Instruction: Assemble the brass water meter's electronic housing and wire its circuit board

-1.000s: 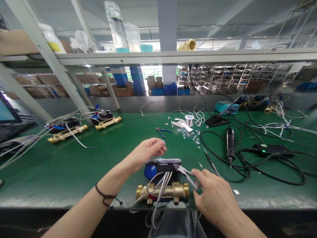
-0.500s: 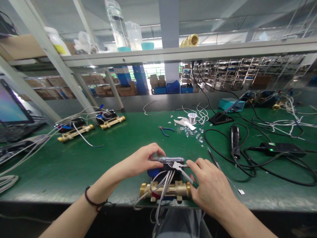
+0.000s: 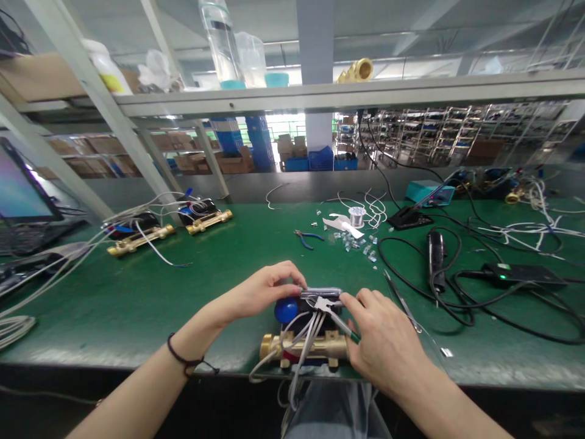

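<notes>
A brass water meter (image 3: pixel 305 345) with a black housing and a blue round cap (image 3: pixel 286 310) lies at the near edge of the green bench (image 3: pixel 219 268). Several grey wires (image 3: pixel 297 347) hang from it over the edge. My left hand (image 3: pixel 267 286) has its fingers pinched together at the left end of the meter's top. My right hand (image 3: pixel 388 338) is wrapped round small metal pliers (image 3: pixel 329 310), whose tip rests at the meter's top just beside the left fingers.
Two more brass meters (image 3: pixel 137 238) with wires lie at the left. Blue-handled pliers (image 3: pixel 307 238), clear small parts (image 3: pixel 354 242) and a solder spool (image 3: pixel 354 214) lie behind. Black cables (image 3: pixel 479 299), a black handheld tool (image 3: pixel 436 251) and tweezers (image 3: pixel 400 299) lie to the right. A monitor (image 3: pixel 21 189) stands at the far left.
My left hand came down from above the meter and pinched at its top. My right hand carried the pliers up and left until the tip met the same spot.
</notes>
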`<state>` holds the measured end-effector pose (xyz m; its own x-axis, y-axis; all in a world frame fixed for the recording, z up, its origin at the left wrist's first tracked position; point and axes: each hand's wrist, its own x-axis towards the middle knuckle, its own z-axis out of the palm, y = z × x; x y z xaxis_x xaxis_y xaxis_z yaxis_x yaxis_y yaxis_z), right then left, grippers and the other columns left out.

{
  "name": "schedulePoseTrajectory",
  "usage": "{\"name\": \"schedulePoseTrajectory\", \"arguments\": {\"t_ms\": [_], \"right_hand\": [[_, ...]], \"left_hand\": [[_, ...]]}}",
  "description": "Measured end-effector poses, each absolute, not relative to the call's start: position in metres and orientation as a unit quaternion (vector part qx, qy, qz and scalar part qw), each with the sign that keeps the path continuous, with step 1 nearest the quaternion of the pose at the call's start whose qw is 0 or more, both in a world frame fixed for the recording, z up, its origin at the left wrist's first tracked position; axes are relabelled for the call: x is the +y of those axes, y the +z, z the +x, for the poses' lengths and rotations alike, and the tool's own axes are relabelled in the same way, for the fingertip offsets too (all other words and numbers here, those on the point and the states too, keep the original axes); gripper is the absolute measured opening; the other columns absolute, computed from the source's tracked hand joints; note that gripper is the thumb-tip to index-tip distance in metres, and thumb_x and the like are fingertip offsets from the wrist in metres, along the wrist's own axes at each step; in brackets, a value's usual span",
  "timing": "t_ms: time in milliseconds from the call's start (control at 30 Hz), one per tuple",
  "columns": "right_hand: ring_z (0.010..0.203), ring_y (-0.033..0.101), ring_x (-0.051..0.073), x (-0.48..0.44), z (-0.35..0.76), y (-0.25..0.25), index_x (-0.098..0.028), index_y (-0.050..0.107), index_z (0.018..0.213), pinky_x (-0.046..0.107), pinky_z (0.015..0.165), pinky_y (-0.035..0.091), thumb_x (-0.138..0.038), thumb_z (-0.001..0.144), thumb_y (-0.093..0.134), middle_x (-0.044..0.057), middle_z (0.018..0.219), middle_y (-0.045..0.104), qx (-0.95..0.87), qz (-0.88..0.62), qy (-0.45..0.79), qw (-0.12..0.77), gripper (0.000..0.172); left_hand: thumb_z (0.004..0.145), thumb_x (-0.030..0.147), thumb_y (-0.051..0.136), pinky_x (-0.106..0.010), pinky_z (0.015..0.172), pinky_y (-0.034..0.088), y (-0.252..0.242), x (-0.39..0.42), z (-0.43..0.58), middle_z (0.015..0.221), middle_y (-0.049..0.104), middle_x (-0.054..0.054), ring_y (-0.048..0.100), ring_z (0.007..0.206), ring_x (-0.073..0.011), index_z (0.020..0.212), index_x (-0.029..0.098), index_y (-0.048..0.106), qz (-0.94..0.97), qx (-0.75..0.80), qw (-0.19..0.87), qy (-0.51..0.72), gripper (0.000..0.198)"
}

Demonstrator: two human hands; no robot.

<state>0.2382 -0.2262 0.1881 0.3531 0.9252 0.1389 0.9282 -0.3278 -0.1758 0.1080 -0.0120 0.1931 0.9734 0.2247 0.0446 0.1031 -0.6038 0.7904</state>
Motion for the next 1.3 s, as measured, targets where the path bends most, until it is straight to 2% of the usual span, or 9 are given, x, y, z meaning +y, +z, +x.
{"name": "schedulePoseTrajectory", "arguments": {"t_ms": [233,500,800,1033,1167,1300], "right_hand": [[0.090,0.052,0.028,-0.217,0.231,0.199,-0.016,0.062,0.114,0.038,0.077,0.042,-0.013,0.072,0.053,0.010,0.095,0.058,-0.568,-0.819,-0.007,0.085,0.042],[0.090,0.055,0.028,-0.206,0.218,0.210,-0.015,0.063,0.101,0.036,0.076,0.042,-0.014,0.070,0.057,0.013,0.097,0.059,-0.567,-0.821,0.013,0.064,0.031],[0.087,0.059,0.028,-0.205,0.206,0.211,-0.014,0.064,0.103,0.037,0.072,0.045,-0.015,0.075,0.058,0.014,0.096,0.062,-0.543,-0.838,0.004,0.055,0.028],[0.080,0.064,0.027,-0.204,0.210,0.211,-0.015,0.064,0.102,0.033,0.062,0.045,-0.013,0.080,0.055,0.013,0.091,0.065,-0.552,-0.832,0.030,0.039,0.024],[0.079,0.065,0.026,-0.212,0.215,0.207,-0.019,0.066,0.098,0.031,0.063,0.044,-0.017,0.079,0.059,0.008,0.087,0.065,-0.539,-0.837,0.038,0.088,0.021],[0.077,0.063,0.021,-0.235,0.230,0.188,-0.024,0.065,0.104,0.029,0.064,0.044,-0.017,0.077,0.059,0.003,0.086,0.065,-0.527,-0.833,-0.001,0.168,0.029]], "left_hand": [[0.084,0.034,0.061,-0.023,0.070,0.044,0.186,-0.004,0.110,0.081,0.062,0.002,0.053,0.073,-0.0112,0.088,0.017,0.063,0.856,0.114,0.501,0.060,0.017],[0.082,0.036,0.063,-0.023,0.067,0.043,0.184,-0.006,0.109,0.079,0.060,0.002,0.050,0.070,-0.0109,0.088,0.017,0.062,0.838,0.128,0.525,0.071,0.020],[0.081,0.035,0.064,-0.023,0.065,0.041,0.186,-0.009,0.108,0.078,0.059,0.002,0.048,0.067,-0.0101,0.088,0.016,0.062,0.831,0.138,0.534,0.074,0.020],[0.081,0.037,0.065,-0.024,0.066,0.040,0.186,-0.011,0.108,0.080,0.059,0.002,0.049,0.070,-0.0111,0.088,0.016,0.061,0.820,0.145,0.548,0.079,0.023],[0.082,0.043,0.064,-0.024,0.069,0.040,0.182,-0.010,0.108,0.084,0.059,0.000,0.050,0.075,-0.0112,0.087,0.016,0.056,0.799,0.155,0.573,0.094,0.029],[0.084,0.047,0.061,-0.020,0.052,0.030,0.179,0.000,0.114,0.082,0.057,0.001,0.039,0.058,-0.0058,0.085,0.016,0.049,0.758,0.192,0.614,0.112,0.033]]}}
